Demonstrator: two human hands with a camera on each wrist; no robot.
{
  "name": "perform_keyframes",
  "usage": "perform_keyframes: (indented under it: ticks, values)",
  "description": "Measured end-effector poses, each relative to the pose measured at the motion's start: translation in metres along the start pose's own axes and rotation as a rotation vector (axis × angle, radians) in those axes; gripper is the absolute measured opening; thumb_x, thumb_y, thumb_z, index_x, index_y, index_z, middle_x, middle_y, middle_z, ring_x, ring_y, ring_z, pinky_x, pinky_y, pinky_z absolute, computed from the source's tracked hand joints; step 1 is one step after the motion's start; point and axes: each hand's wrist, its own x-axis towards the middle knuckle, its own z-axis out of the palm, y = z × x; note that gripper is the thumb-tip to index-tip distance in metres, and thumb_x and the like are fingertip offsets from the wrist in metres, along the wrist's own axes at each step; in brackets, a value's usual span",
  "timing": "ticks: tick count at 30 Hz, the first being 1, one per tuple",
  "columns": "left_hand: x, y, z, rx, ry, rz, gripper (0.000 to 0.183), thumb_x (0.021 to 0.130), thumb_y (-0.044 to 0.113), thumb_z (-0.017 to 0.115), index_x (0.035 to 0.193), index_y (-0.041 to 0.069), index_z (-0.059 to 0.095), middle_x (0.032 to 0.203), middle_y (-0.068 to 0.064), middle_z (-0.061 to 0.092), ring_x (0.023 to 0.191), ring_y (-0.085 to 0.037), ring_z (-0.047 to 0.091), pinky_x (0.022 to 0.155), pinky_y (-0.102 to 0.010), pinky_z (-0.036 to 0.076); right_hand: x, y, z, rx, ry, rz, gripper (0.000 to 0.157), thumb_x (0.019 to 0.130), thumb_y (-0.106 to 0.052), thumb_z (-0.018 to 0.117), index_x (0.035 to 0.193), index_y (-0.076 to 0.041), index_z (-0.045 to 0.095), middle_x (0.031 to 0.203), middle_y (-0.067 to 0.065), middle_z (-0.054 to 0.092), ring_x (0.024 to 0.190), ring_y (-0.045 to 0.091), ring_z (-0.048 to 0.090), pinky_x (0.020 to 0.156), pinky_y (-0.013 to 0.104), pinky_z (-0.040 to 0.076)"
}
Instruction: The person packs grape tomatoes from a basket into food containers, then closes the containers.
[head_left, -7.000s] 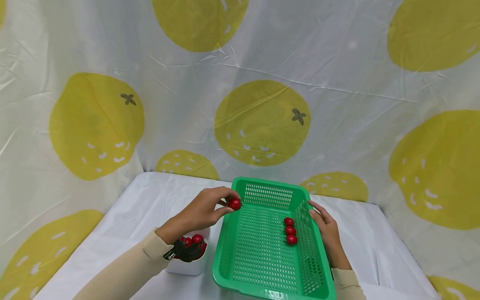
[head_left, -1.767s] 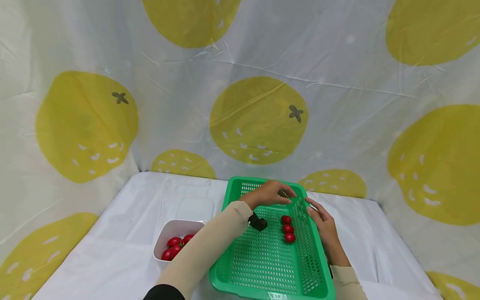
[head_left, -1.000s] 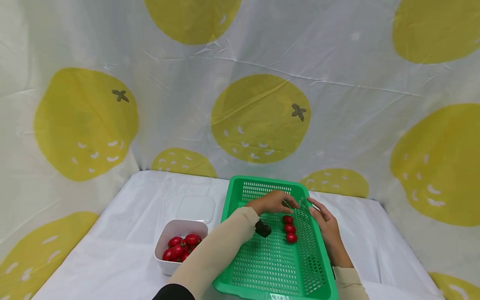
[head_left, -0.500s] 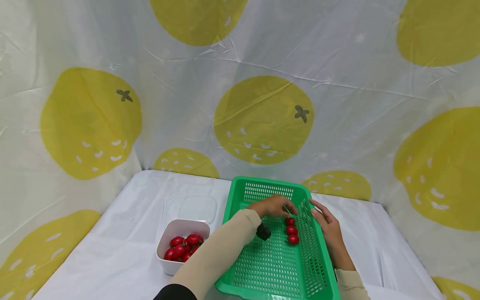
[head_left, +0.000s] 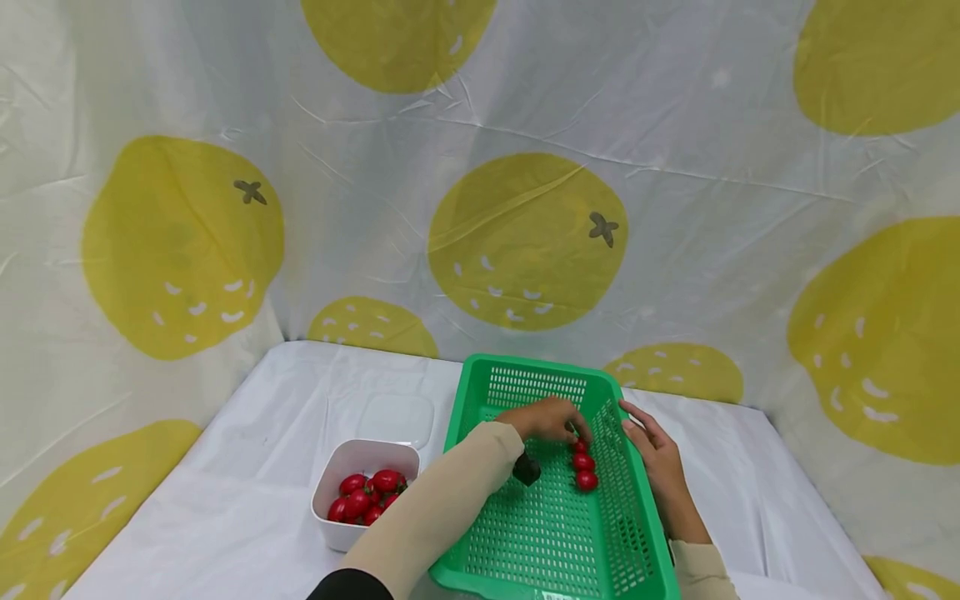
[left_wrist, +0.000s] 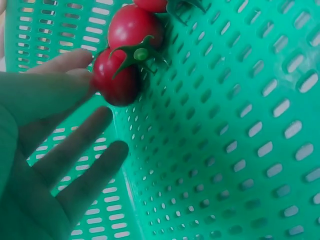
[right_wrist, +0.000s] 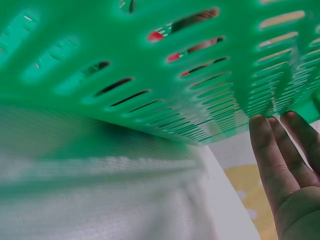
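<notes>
My left hand reaches down into a green perforated basket. In the left wrist view, its thumb and index fingertip touch the end of a cherry tomato, while the other fingers are spread and fairly straight. More cherry tomatoes with green stems lie beside it in a row. From the head, the row's far end is partly hidden by my left hand; its nearest tomato is plain. Outside the basket's right wall, my right hand rests straight fingertips against the side, also visible in the right wrist view.
To the left of the basket stands a white square box with several cherry tomatoes in it. A clear flat lid lies behind the box on the white cloth. A lemon-patterned curtain encloses the table at the back and sides.
Seven seconds ago my left hand held a tomato at the basket's left rim. It has since moved right and down to the row's far end. My right hand stays on the right side.
</notes>
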Motion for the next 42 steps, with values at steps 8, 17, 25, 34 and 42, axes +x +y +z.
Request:
perform_keyframes:
  ticks: [8,17,25,34,42]
  values:
    - [-0.0022,-0.0015,0.0009,0.051,0.006,-0.056,0.024,0.091,0.006,0.065,0.112,0.013,0.073,0.107,0.004,0.071,0.104,-0.011,0.063,0.081,-0.015,0.048,-0.001,-0.0014,0.001,-0.009,0.006,0.009,0.047,0.1,-0.029,0.054,0.143,-0.012,0.047,0.114,-0.011,0.068,0.083,0.011,0.068,0.066,0.029,0.057]
    - [-0.0048,0.0,0.0008,0.056,0.018,-0.115,0.024,0.089,0.006,0.068,0.111,0.015,0.073,0.103,0.004,0.071,0.1,-0.01,0.063,0.078,-0.016,0.048,-0.0006,-0.0012,0.003,-0.013,0.022,0.004,0.047,0.099,-0.03,0.054,0.142,-0.012,0.048,0.113,-0.013,0.067,0.083,0.01,0.067,0.067,0.028,0.057]
    - [-0.0046,0.0004,0.0006,0.067,0.018,-0.11,0.023,0.087,0.008,0.071,0.109,0.014,0.073,0.101,0.002,0.071,0.095,-0.009,0.063,0.075,-0.016,0.048,-0.0012,-0.0037,0.0034,-0.012,0.023,0.006,0.047,0.099,-0.029,0.054,0.142,-0.012,0.048,0.113,-0.012,0.068,0.082,0.01,0.067,0.066,0.028,0.057]
    - [-0.0046,0.0023,0.001,0.073,0.019,-0.132,0.023,0.086,0.008,0.073,0.108,0.014,0.073,0.099,0.002,0.071,0.092,-0.009,0.063,0.073,-0.016,0.048,-0.0024,-0.0074,0.004,-0.016,0.026,0.003,0.046,0.099,-0.028,0.054,0.141,-0.011,0.049,0.113,-0.011,0.068,0.083,0.011,0.068,0.066,0.028,0.057]
    - [-0.0042,0.0065,0.0032,0.088,0.024,-0.144,0.022,0.085,0.008,0.074,0.106,0.015,0.073,0.098,0.003,0.07,0.089,-0.007,0.062,0.07,-0.015,0.047,-0.0009,-0.0035,0.0026,-0.018,0.023,0.002,0.046,0.1,-0.028,0.054,0.142,-0.012,0.048,0.113,-0.012,0.068,0.083,0.01,0.068,0.066,0.028,0.057]
